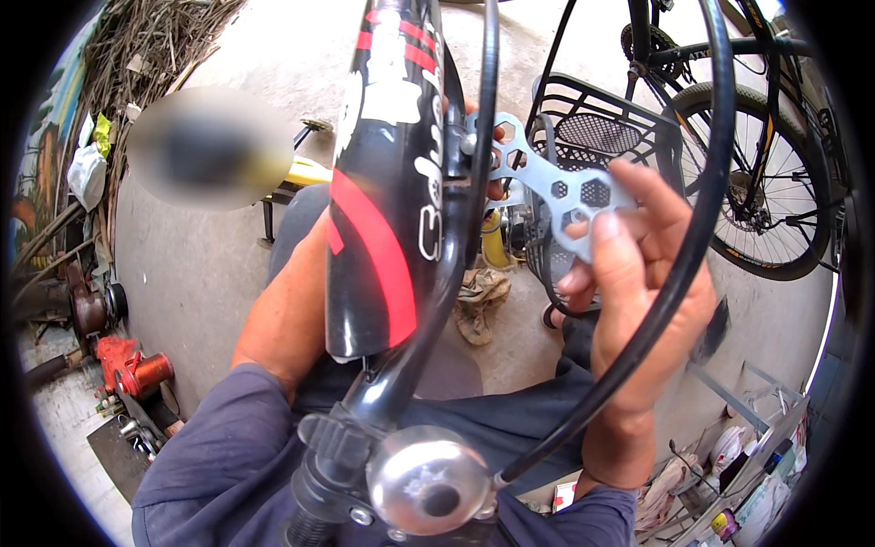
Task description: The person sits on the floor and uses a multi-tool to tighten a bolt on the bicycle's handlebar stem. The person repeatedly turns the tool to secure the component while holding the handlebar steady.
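A black bicycle tube with red stripes and white lettering stands upright in the middle, a cable beside it. My right hand pinches the wide end of a flat silver multi-hole wrench between thumb and fingers. The wrench's other end is by a bolt on the tube's right side. My left hand is mostly behind the tube, a few fingertips showing at that end; what they grip is unclear. A round silver bell sits on the handlebar below.
A second bicycle and a black basket are at upper right. Dry sticks and a blurred patch are at upper left. Red tools lie lower left; a cloth is on the floor, clutter at lower right.
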{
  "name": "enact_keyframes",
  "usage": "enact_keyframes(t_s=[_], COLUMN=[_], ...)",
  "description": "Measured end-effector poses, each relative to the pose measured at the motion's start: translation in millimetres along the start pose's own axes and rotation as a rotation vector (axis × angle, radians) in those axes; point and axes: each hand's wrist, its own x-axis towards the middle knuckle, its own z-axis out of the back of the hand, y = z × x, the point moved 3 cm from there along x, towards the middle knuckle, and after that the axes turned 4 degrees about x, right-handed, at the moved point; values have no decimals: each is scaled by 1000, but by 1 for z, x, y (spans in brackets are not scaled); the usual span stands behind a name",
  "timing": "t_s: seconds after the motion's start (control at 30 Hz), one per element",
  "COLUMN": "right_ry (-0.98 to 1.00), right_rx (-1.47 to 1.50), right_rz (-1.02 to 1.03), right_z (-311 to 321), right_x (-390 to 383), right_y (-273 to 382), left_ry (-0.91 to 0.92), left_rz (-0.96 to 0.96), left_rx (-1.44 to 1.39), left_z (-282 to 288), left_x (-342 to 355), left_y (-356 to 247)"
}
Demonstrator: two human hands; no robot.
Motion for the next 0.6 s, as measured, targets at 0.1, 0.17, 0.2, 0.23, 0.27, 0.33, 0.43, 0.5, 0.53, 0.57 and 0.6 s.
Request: enact_keyframes(t_s=[0.1, 0.17, 0.2, 0.23, 0.27, 0.33, 0.43, 0.5, 0.53, 0.57, 0.6], right_ry=[-42, -51, -49, -47, -38, -18, 26, 69, 89, 115, 123], right_rx=[9, 25, 31, 38, 45, 58, 40, 10, -4, 18, 64], right_rz=[-42, -48, -51, -53, -58, -67, -89, -138, -163, -221, -286], right_z=[-2, -4, -4, -3, -3, 0, 4, 5, 5, 4, 3], right_x=[16, 25, 28, 29, 30, 30, 23, 15, 11, 6, 0], right_y=[0, -3, -5, -7, -8, -10, -9, -7, -5, -3, -2], left_ry=[15, 23, 25, 29, 34, 44, 44, 13, -9, -37, -55], left_rz=[-56, -93, -103, -104, -102, -93, -82, -79, -77, -78, -77], left_rx=[132, 260, 281, 278, 264, 236, 213, 196, 183, 166, 148], left_z=[-6, -6, -6, -7, -7, -8, -7, -8, -9, -11, -14], left_x=[1, 1, 2, 2, 2, 4, 6, 4, 3, 0, 0], left_y=[-2, -4, -4, -3, -4, -3, -3, -4, -3, -4, -3])
